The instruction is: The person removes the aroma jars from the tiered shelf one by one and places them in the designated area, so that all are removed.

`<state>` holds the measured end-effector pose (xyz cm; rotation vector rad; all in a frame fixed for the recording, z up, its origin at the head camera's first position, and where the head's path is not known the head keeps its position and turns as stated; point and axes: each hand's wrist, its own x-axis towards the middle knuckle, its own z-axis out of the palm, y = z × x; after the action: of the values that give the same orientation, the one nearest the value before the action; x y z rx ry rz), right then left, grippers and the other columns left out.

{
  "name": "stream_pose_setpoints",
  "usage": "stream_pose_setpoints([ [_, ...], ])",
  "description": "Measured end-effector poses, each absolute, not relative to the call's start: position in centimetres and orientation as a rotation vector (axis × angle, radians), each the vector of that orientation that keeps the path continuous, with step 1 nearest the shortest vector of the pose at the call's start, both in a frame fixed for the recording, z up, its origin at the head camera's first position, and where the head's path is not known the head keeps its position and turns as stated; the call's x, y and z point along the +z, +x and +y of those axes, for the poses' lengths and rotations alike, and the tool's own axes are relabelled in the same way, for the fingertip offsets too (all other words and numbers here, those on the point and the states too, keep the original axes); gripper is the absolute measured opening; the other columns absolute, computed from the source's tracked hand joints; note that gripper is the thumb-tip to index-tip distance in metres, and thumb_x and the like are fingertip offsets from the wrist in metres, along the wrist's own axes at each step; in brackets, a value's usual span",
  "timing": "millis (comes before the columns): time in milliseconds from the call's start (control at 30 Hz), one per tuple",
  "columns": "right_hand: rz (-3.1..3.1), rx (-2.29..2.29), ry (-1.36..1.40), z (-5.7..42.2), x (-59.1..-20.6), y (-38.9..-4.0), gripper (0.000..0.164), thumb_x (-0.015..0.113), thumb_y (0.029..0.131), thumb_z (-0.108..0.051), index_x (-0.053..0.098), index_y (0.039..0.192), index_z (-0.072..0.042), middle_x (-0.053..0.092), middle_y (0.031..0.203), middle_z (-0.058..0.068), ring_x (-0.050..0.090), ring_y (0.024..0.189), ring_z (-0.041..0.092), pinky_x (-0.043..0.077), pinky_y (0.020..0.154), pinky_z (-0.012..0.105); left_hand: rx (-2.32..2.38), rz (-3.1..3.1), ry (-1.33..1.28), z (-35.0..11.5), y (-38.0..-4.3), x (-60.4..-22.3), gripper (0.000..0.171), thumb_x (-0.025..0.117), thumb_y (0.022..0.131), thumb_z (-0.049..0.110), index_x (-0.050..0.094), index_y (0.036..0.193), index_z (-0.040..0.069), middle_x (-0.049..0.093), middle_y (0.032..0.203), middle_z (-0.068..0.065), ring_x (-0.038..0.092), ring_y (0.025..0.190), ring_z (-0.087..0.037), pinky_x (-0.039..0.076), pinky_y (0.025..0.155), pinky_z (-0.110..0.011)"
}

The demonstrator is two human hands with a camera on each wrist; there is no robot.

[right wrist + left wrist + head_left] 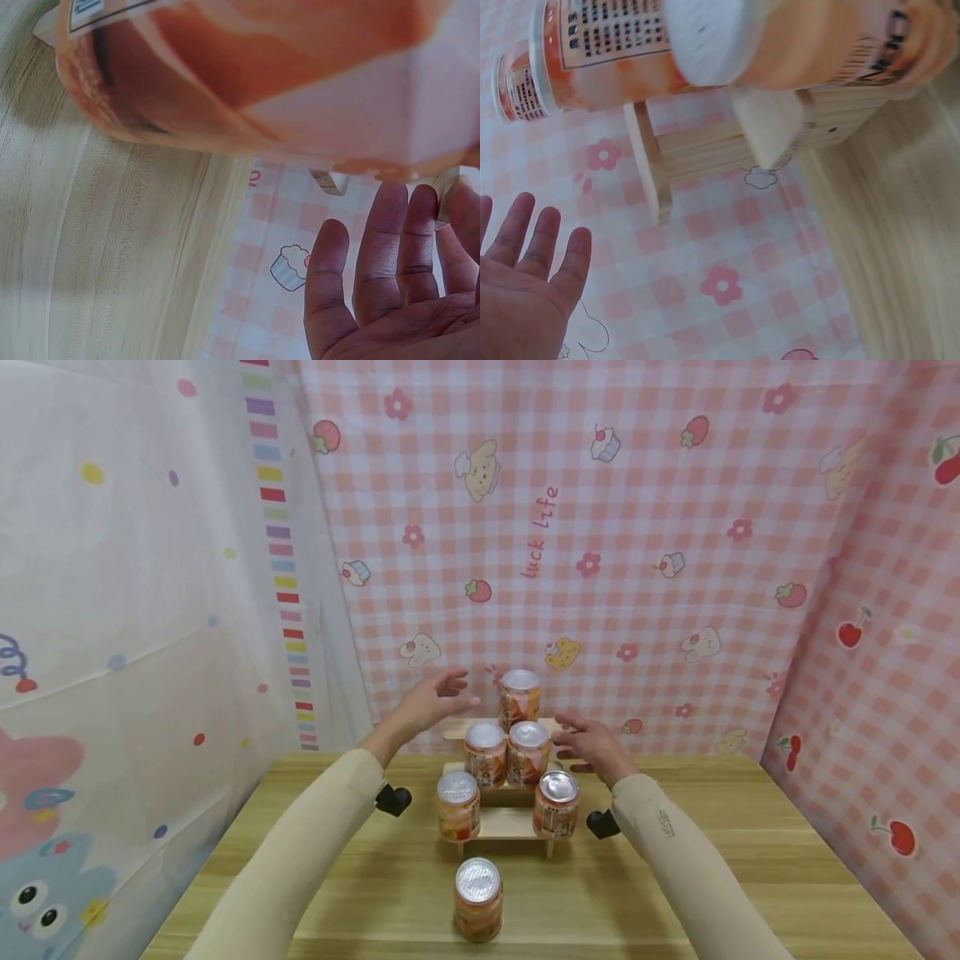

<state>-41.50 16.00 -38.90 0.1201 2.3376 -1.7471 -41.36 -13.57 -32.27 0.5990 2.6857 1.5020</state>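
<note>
A stepped wooden rack (506, 823) holds several cans with silver lids and orange fruit labels. One can (520, 700) stands on the top step, two side by side on the middle step, and a left can (458, 814) and a right can (557, 810) at the ends of the lowest step. My left hand (432, 700) is left of the top step, fingers extended, holding nothing. My right hand (596, 748) is by the top step's right end, fingers spread; whether they touch the wood (448, 196) is hard to tell. Another can (478, 906) stands on the table before the rack.
The wood-grain table (360, 893) carries the rack near its back edge. A pink checked cloth (645, 627) hangs behind and to the right, a white patterned cloth (150, 610) to the left. Black wrist mounts (393, 799) sit under both sleeves.
</note>
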Motion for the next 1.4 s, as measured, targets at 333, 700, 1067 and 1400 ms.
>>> stream_pose_setpoints([
  [333, 2.316, -1.795, 0.091, 16.0, -38.9, -41.3, 0.052, 0.057, 0.102, -0.02, 0.042, 0.151, -0.014, 0.045, 0.147, 0.018, 0.053, 0.125, 0.039, 0.043, 0.102, 0.055, 1.429, 2.669, 0.638, -11.8, -43.3, -31.7, 0.072, 0.072, 0.09, 0.043, 0.043, 0.15, 0.016, 0.05, 0.145, -0.012, 0.047, 0.132, -0.03, 0.038, 0.108, -0.049],
  [700, 2.309, -1.804, 0.11, 16.1, -38.7, -41.3, 0.051, 0.057, 0.102, -0.02, 0.043, 0.151, -0.014, 0.054, 0.14, 0.02, 0.054, 0.124, 0.039, 0.041, 0.103, 0.057, 1.494, 2.538, 0.66, -9.4, -44.7, -32.2, 0.079, 0.077, 0.088, 0.034, 0.038, 0.152, 0.009, 0.049, 0.144, -0.015, 0.045, 0.132, -0.033, 0.037, 0.109, -0.05],
  [1067, 2.293, -1.807, 0.135, 16.3, -39.1, -41.3, 0.054, 0.059, 0.101, -0.023, 0.043, 0.151, -0.017, 0.056, 0.137, 0.022, 0.056, 0.122, 0.039, 0.04, 0.103, 0.058, 1.412, 2.59, 0.693, -7.8, -45.5, -33.1, 0.075, 0.077, 0.085, 0.044, 0.045, 0.149, 0.02, 0.055, 0.135, -0.006, 0.05, 0.127, -0.027, 0.04, 0.106, -0.048],
  [1400, 2.338, -1.781, 0.132, 16.2, -39.2, -41.2, 0.053, 0.059, 0.101, -0.024, 0.043, 0.151, -0.018, 0.058, 0.136, 0.02, 0.06, 0.117, 0.036, 0.046, 0.096, 0.054, 1.417, 2.643, 0.67, -7.1, -45.5, -33.4, 0.064, 0.076, 0.088, 0.038, 0.051, 0.145, 0.02, 0.061, 0.128, -0.001, 0.053, 0.122, -0.021, 0.04, 0.106, -0.042],
])
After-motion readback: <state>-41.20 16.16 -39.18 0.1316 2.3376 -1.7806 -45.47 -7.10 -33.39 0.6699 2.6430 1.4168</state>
